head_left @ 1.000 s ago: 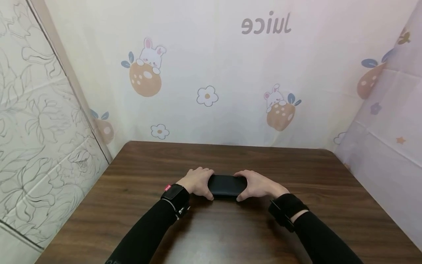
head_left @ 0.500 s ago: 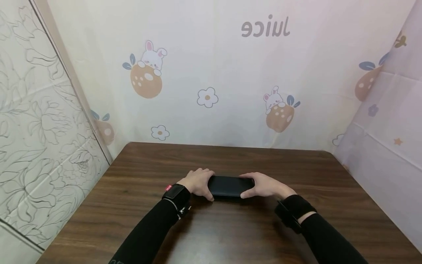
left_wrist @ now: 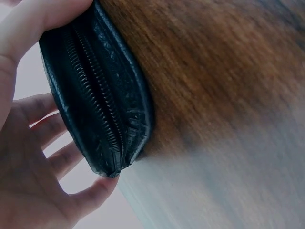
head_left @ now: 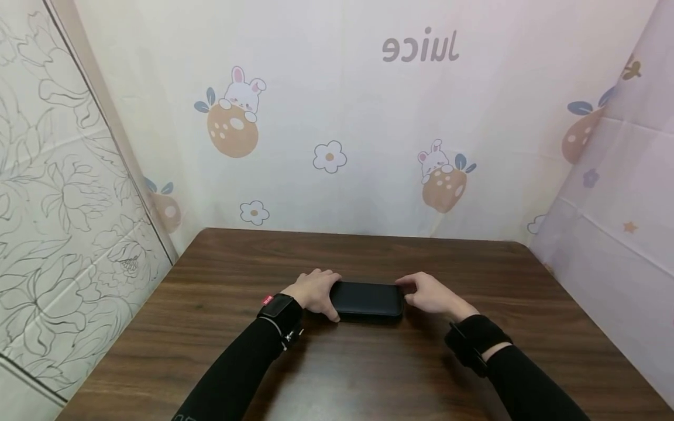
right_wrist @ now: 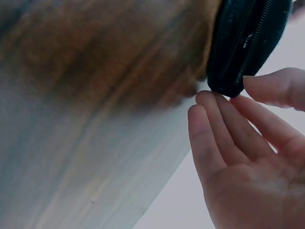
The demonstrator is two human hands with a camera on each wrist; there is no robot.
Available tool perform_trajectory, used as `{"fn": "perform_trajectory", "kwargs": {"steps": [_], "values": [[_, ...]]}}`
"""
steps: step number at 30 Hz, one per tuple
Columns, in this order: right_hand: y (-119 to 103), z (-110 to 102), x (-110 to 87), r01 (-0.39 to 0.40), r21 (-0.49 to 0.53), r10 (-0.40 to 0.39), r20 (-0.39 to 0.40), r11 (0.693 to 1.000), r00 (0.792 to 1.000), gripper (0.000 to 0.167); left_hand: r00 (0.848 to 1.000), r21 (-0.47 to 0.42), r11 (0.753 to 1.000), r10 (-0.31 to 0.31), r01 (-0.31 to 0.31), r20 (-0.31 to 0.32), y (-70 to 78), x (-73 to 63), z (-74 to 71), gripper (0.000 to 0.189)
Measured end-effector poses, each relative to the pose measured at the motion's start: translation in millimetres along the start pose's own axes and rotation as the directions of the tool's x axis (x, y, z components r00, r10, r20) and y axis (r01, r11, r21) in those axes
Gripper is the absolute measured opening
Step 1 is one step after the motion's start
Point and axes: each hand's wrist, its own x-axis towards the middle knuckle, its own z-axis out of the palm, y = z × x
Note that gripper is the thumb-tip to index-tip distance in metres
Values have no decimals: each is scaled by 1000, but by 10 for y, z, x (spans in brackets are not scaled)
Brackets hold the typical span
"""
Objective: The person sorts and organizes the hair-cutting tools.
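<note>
A black, leather-like zip case (head_left: 366, 300) lies flat on the wooden table, its long side running across in front of me. My left hand (head_left: 314, 294) grips its left end, thumb at the near edge and fingers at the far side. Two rows of zip teeth (left_wrist: 93, 81) run along the case's side in the left wrist view, with a dark gap between them. At the right end, my right hand (head_left: 430, 292) has its thumb and fingertips drawn together, pinching the corner. In the right wrist view the thumb (right_wrist: 279, 88) and index fingertip meet the case's tip, where the zip ends.
The brown wood-grain table (head_left: 237, 374) stretches around the case on all sides. Behind it hangs a pale curtain (head_left: 337, 88) with printed rabbits, fruit and flowers. A flower-patterned panel (head_left: 68, 222) stands at the left, and more pale cloth (head_left: 626, 245) at the right.
My right hand has slid rightward from around the case's right part to its very end, and its thumb and fingers have drawn closer together. The left hand and case have stayed nearly in place.
</note>
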Motion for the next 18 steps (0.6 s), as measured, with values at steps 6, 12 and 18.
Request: {"fn": "perform_trajectory", "kwargs": {"steps": [6, 12, 18], "values": [[36, 44, 38, 1, -98, -11, -99, 995, 995, 34, 1000, -6, 1000, 2, -1, 4, -3, 5, 2, 90], [8, 87, 97, -43, -149, 21, -145, 988, 989, 22, 1000, 0, 1000, -8, 8, 13, -1, 10, 1, 90], [-36, 100, 171, -82, -198, 51, -156, 977, 986, 16, 1000, -6, 1000, -9, 9, 12, -14, 7, -5, 90]]}}
